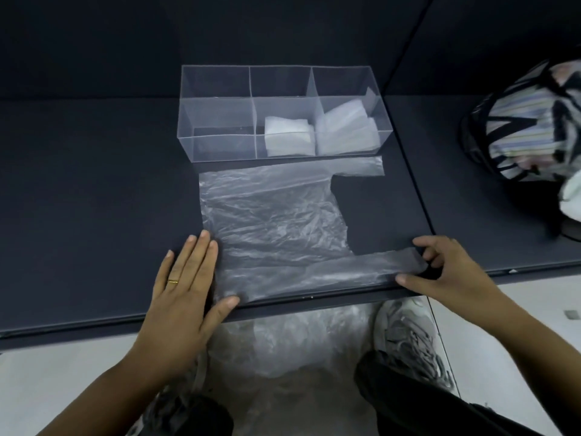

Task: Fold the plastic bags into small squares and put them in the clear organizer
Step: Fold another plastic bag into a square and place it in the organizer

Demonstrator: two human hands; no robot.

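As bag [276,221] lies on dk tabletop [94,199], pale floor [63,372] shows below.

A clear plastic bag [270,221] lies flat before the clear organizer [220,130] holding folded squares [287,140].

- Your left hand [185,287] lies flat over the near left corner of the plastic bag [273,221], so that corner is hidden.
- Your right hand [446,269] pinches the bag's near handle strip [361,267], and its fingers cover the tip.
- In the clear organizer [220,143], the folded bags [289,140] are too blurred to count.
- The striped bag [528,121] at far right is cut off by the picture's edge.
- The plastic heap [292,341] on the floor is blurred, and the table [94,199] hides its far part.
- Your forearms [103,388] run off the bottom edge.
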